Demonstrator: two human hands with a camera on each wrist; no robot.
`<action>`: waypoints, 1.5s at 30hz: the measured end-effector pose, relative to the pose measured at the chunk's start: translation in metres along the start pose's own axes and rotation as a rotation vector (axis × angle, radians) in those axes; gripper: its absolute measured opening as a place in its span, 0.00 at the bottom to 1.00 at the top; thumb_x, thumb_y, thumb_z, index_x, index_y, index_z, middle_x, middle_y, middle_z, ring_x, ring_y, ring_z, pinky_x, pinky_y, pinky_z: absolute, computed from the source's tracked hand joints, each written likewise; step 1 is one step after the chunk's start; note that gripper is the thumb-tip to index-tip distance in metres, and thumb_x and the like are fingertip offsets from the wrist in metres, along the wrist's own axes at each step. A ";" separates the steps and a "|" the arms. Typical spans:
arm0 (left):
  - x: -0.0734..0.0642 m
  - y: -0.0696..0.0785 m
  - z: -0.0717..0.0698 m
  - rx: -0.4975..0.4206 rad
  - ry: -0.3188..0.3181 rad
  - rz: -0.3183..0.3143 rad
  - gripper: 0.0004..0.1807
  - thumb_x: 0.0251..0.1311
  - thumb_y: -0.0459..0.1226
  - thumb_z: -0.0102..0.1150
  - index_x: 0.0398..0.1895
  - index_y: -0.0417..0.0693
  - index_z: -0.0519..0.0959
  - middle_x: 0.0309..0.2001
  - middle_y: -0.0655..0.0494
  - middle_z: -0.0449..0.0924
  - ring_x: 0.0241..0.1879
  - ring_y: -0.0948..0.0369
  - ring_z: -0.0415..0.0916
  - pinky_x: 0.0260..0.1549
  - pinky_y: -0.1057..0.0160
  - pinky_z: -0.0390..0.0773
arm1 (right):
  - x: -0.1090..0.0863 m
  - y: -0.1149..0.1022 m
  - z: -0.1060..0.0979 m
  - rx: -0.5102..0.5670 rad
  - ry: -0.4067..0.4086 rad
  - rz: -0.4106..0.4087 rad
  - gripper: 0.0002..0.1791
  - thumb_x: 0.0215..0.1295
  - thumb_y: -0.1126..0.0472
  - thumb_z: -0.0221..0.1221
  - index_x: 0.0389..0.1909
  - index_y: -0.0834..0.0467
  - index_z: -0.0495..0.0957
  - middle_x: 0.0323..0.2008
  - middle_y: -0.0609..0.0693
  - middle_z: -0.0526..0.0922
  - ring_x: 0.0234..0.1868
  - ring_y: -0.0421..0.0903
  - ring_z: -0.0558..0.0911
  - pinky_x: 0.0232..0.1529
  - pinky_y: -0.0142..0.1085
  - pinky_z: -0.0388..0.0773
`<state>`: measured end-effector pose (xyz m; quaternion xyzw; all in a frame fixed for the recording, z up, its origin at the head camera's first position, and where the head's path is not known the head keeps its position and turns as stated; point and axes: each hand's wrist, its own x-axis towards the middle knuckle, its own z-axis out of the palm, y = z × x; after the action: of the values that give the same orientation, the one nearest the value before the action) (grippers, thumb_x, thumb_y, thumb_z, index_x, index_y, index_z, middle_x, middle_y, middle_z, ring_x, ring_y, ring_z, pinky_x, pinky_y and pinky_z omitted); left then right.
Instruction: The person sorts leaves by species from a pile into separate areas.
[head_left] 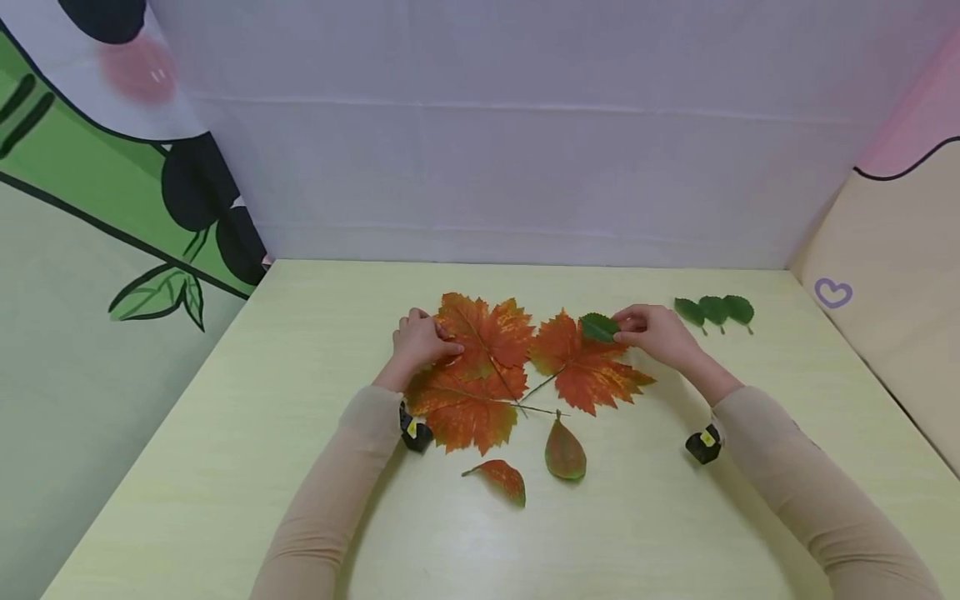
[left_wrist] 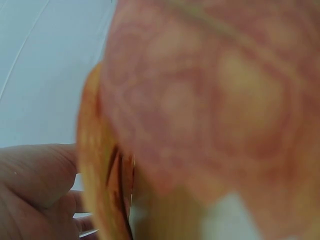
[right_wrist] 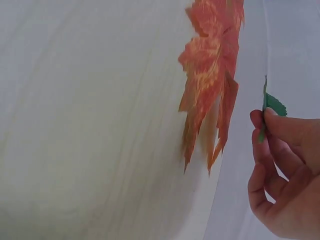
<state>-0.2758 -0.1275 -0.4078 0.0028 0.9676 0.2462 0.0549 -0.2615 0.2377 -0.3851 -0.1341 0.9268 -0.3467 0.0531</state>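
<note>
Three large orange maple-like leaves lie with stems converging: an upper-left leaf (head_left: pixel 487 333), a lower-left leaf (head_left: pixel 465 408) and a right leaf (head_left: pixel 592 367). My left hand (head_left: pixel 422 342) pinches the left edge of the upper-left leaf; the left wrist view shows this hand (left_wrist: pixel 37 190) partly hidden behind orange leaf surface (left_wrist: pixel 107 165). Between thumb and fingertips, my right hand (head_left: pixel 656 333) holds a small green leaf (head_left: pixel 598 327) over the top of the right orange leaf. The right wrist view shows the green leaf (right_wrist: pixel 276 105) edge-on, apart from the orange leaves (right_wrist: pixel 210 75).
Several more leaves lie on the pale table (head_left: pixel 637 533): a row of three green leaves (head_left: pixel 713 310) at the back right, a brownish-green leaf (head_left: pixel 566 452) and a curled red-green leaf (head_left: pixel 504 480) nearer me. A light cloth backdrop (head_left: pixel 525 183) rises behind the table.
</note>
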 end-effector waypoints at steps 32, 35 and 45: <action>0.001 0.002 -0.001 0.019 -0.010 -0.025 0.21 0.47 0.53 0.64 0.27 0.44 0.77 0.56 0.42 0.61 0.54 0.46 0.56 0.52 0.47 0.59 | 0.019 0.053 -0.034 -0.196 0.217 0.440 0.20 0.57 0.55 0.60 0.46 0.65 0.74 0.47 0.64 0.76 0.41 0.59 0.76 0.30 0.41 0.72; 0.002 0.002 -0.002 0.022 -0.009 -0.027 0.21 0.47 0.53 0.64 0.28 0.44 0.77 0.55 0.42 0.61 0.54 0.46 0.56 0.52 0.48 0.59 | 0.014 0.051 -0.035 -0.223 0.244 0.411 0.19 0.58 0.55 0.59 0.44 0.64 0.74 0.45 0.63 0.77 0.40 0.59 0.76 0.30 0.41 0.71; 0.002 0.001 -0.001 0.006 -0.006 -0.022 0.20 0.47 0.52 0.65 0.27 0.44 0.78 0.55 0.42 0.61 0.53 0.46 0.57 0.51 0.48 0.60 | -0.023 0.027 -0.028 -0.264 0.203 0.182 0.13 0.57 0.56 0.60 0.37 0.61 0.76 0.33 0.57 0.80 0.32 0.52 0.77 0.23 0.35 0.66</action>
<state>-0.2777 -0.1274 -0.4065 -0.0069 0.9682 0.2425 0.0604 -0.2508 0.2810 -0.3812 -0.0196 0.9732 -0.2274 -0.0277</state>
